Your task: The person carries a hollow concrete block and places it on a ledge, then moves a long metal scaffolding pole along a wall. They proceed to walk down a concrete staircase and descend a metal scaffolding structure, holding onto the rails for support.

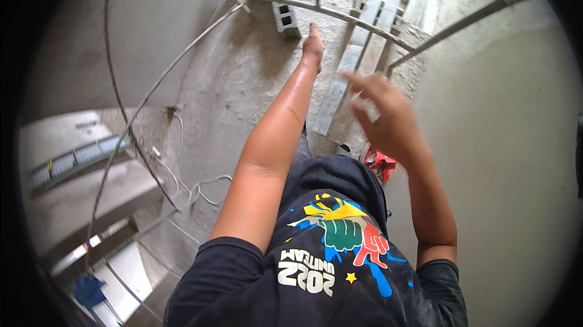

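Note:
My left arm reaches straight ahead, and my left hand [313, 48] shows nearly edge-on with a finger stretched out. Nothing shows in it; part of its fingers is hidden by the angle. Just beyond it on the rough floor stands a grey hollow concrete block [289, 30]. My right hand [388, 117] is raised with bent arm, fingers apart and slightly blurred, and I see no object held in it. Below that hand, partly hidden, a red crumpled thing [384, 168] lies by my leg. Long planks [337, 87] run along the floor between and beyond my hands.
A metal scaffold bar [340, 16] crosses ahead, joined to thin rods [176, 62] at the left. A smooth grey wall [492, 163] rises close on my right. White cable [197, 192] lies on the floor at left. Far left, an opening shows a lower level with blue cloth [89, 291].

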### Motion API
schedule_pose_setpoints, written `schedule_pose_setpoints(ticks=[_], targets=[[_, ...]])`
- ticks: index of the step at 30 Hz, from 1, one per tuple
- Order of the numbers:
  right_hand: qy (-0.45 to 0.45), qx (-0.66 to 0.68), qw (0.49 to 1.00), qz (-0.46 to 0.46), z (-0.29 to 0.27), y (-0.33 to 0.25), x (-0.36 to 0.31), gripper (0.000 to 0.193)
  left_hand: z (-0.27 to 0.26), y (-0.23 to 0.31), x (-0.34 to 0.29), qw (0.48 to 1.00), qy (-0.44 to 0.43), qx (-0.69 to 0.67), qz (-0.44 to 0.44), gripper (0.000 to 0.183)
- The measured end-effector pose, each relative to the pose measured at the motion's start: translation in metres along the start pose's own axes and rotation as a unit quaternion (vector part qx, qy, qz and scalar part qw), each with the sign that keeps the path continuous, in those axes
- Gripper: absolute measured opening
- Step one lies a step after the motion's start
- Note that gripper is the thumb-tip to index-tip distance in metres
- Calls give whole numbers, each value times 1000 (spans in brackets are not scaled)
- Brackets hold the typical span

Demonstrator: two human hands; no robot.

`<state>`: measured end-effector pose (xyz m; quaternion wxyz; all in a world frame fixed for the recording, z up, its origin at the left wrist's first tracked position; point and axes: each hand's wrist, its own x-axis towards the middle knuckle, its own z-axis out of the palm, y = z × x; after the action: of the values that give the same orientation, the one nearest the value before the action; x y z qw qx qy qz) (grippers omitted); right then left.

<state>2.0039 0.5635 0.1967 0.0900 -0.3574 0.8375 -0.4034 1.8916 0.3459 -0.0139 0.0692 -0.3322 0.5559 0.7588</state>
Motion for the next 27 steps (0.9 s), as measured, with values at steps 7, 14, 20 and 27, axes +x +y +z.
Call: schedule_pose_setpoints(ticks=[7,14,20,27], targets=[[-120,-315,937,-97,103,41,-20,35,-85,-24,-72,989,112,-97,-24,97],[-96,118,963,222,148,274,-90,39,-307,-171,-220,925,328,190,40,68],[-167,230,730,621,262,316,-354,62,-389,-472,-438,887,271,80,-366,97],[-183,312,779,513,309,189,-304,51,-341,-484,-543,929,127,-140,-319,75]])
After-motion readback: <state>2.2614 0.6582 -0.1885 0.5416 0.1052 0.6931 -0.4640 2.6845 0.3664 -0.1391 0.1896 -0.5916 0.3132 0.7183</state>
